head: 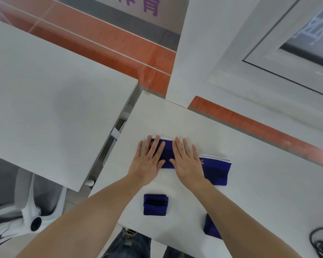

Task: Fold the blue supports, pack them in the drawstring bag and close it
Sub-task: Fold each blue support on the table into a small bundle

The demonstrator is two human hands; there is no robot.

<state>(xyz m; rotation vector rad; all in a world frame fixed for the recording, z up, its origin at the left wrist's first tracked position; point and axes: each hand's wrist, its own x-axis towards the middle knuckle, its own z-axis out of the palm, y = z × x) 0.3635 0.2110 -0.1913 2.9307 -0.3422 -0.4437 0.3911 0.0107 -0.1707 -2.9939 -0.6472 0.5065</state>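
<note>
A long blue support with a white edge lies flat in the middle of the white table. My left hand and my right hand press flat on its left part, fingers straight and spread. A small folded blue support sits nearer me, below my hands. Another blue piece shows at the table's near edge, partly hidden by my right forearm. No drawstring bag is in view.
A second white table stands to the left across a narrow gap. A white chair base sits on the floor at lower left. Black cable lies at the table's right near corner. A window frame rises behind.
</note>
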